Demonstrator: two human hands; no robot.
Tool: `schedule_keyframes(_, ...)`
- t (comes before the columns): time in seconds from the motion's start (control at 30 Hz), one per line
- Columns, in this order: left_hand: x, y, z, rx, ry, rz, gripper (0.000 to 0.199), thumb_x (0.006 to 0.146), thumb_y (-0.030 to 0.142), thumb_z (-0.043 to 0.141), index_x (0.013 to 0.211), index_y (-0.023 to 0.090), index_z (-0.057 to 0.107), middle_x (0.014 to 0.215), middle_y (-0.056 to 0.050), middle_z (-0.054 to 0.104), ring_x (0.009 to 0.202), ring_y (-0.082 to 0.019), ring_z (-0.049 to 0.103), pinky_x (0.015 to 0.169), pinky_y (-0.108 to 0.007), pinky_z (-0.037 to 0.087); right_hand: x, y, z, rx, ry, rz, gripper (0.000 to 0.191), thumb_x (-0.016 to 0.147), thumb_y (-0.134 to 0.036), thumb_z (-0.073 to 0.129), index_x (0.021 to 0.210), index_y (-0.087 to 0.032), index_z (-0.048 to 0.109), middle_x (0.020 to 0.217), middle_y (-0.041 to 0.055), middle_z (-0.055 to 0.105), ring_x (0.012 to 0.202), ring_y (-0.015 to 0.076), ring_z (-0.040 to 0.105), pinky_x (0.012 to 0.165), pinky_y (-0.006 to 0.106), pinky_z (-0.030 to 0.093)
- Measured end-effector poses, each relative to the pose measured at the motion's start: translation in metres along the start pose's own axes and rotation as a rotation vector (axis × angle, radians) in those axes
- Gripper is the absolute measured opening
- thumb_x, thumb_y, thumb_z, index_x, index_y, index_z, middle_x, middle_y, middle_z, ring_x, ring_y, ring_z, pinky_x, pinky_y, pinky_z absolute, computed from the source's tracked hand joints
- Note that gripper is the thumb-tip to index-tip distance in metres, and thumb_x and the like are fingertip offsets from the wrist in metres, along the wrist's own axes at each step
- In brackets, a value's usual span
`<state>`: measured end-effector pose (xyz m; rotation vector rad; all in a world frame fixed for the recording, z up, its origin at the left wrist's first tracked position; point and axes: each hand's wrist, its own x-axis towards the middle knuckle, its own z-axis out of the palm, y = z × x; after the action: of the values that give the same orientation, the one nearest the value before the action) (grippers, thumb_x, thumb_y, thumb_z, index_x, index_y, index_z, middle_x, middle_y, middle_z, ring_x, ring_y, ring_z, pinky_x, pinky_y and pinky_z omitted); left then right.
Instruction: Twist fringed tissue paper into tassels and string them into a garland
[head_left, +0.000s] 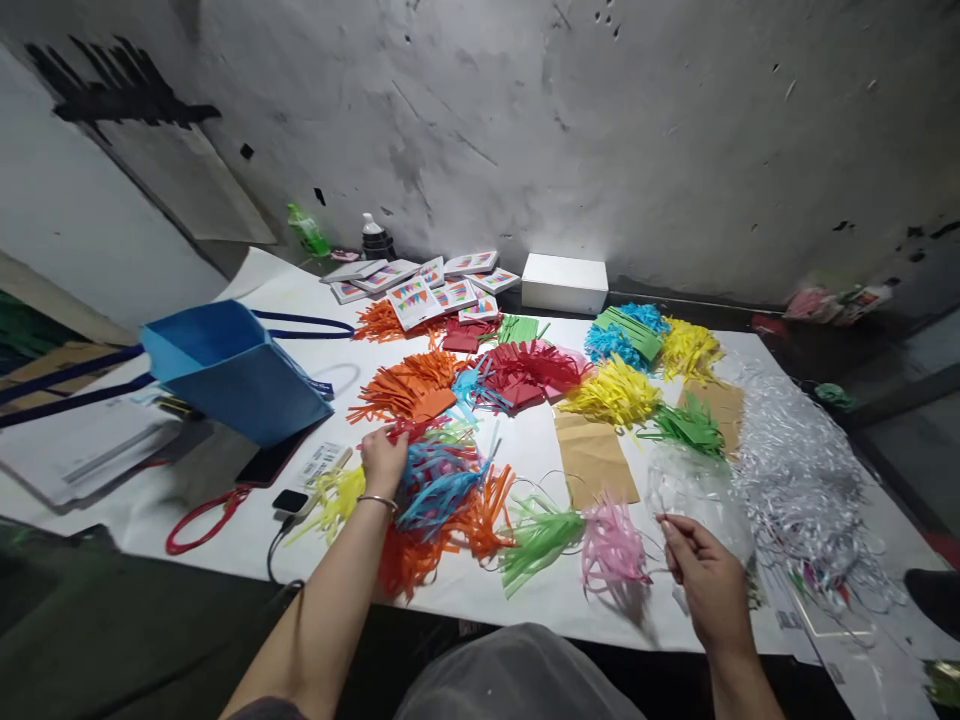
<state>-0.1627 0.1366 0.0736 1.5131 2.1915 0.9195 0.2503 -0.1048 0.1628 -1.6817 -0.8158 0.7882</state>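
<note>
My left hand (pixel 385 462), with a bangle at the wrist, reaches into the tassels left of the middle. Its fingers are closed at red strips, beside a blue tassel (pixel 441 488) and above orange tassels (pixel 409 560). What it holds is hard to make out. My right hand (pixel 701 570) is pinched near the table's front edge, right of a pink tassel (pixel 613 545); a thin string seems to run near its fingertips. Between the hands lies a light green tassel (pixel 541 540). A clear plastic bag (pixel 694 490) lies just behind my right hand.
A blue bag (pixel 225 370) and a phone (pixel 276 460) are at the left. Printed packets (pixel 412 300) and a white box (pixel 564 284) stand near the wall. Brown paper (pixel 596 462) lies mid-table, and silvery strands (pixel 802 480) heap at the right.
</note>
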Motion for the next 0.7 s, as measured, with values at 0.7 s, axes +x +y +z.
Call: schedule_keyframes(0.7,-0.252,0.186,0.068,-0.427,-0.951,1.057,0.027,0.086,0.037,0.056,0.107,0.021,0.063,0.109,-0.012,0.064,0.107,-0.025,0.054,0.094,-0.039,0.043,-0.003,-0.062,0.027,0.52,-0.095,-0.066,0.02,0.081,-0.036,0.068,0.089,-0.018,0.064,0.052,-0.0075,0.05,0.044,0.0048,0.042,0.044,0.016,0.035)
